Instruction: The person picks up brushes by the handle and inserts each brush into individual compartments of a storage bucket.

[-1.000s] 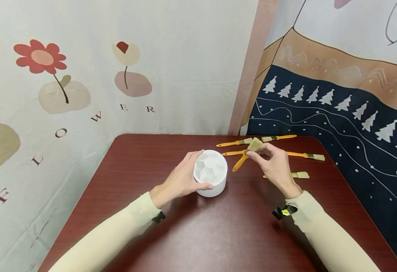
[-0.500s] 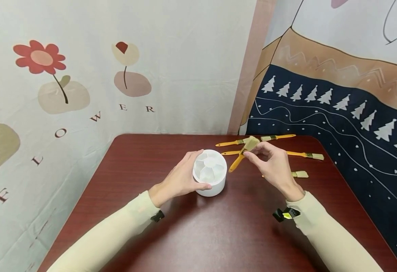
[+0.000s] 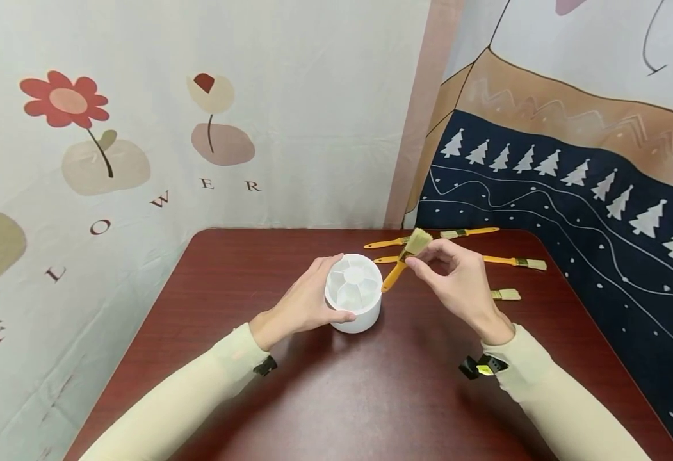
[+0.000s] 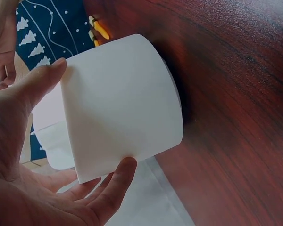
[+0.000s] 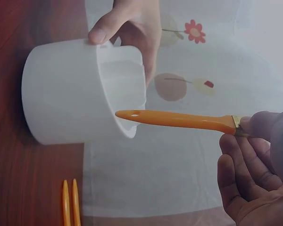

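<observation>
A round white organizer [image 3: 365, 318] with several wedge-shaped compartments and a hub in the middle stands on the table. My left hand [image 3: 298, 299] grips its left side, thumb on the near wall and fingers spread round the far side; the left wrist view shows the thumb at the rim [image 4: 64, 77]. Between thumb and fingers my right hand [image 3: 462, 282] pinches a paintbrush [image 5: 179, 119] at its metal ferrule. The brush is tilted, pale bristles up, and its orange handle points down toward the organizer. In the head view the handle's tip overlaps the organizer's right rim.
Several more orange-handled paintbrushes lie on the dark red table [image 3: 244, 262] at the back right, among them one brush [image 3: 474, 233] by the far edge and another brush [image 3: 515, 261] partly behind my right hand. Printed cloth [image 3: 324, 128] hangs behind the table.
My right hand has moved a little left with the paintbrush, bringing the handle's tip from beside the organizer to its rim. The left hand keeps its grip on the organizer.
</observation>
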`<state>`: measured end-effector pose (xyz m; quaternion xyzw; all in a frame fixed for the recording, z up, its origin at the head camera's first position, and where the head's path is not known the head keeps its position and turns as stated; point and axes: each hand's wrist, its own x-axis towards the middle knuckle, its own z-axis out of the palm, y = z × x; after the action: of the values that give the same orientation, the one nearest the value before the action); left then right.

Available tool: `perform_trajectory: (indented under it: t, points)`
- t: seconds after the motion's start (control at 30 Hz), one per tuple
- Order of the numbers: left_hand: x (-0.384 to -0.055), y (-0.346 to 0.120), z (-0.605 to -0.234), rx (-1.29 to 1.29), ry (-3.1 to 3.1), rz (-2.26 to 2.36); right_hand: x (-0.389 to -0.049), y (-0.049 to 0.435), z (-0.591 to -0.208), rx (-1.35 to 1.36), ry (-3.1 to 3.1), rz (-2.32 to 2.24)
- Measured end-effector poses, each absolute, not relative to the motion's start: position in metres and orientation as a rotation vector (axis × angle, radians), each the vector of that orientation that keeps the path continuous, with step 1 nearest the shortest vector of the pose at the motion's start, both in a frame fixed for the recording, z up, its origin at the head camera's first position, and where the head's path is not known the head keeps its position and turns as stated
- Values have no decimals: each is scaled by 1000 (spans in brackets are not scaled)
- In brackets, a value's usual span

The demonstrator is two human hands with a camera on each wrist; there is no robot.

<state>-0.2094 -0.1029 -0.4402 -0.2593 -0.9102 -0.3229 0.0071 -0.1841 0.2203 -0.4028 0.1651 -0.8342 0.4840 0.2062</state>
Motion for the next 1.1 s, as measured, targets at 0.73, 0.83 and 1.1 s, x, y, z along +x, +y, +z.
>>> perform_trajectory:
  t: [0.73, 0.83, 1.1]
  points:
    - [-211, -103, -438, -805, -2873, -1001, -171, 192, -383, 625, -2166, 1502]
    - [-211, -103, -438, -811, -2868, -1004, -170, 188, -382, 648, -2160, 1511]
    - [-211, -103, -437, -808, -2882, -1003, -172, 179, -385, 689, -2183, 1458]
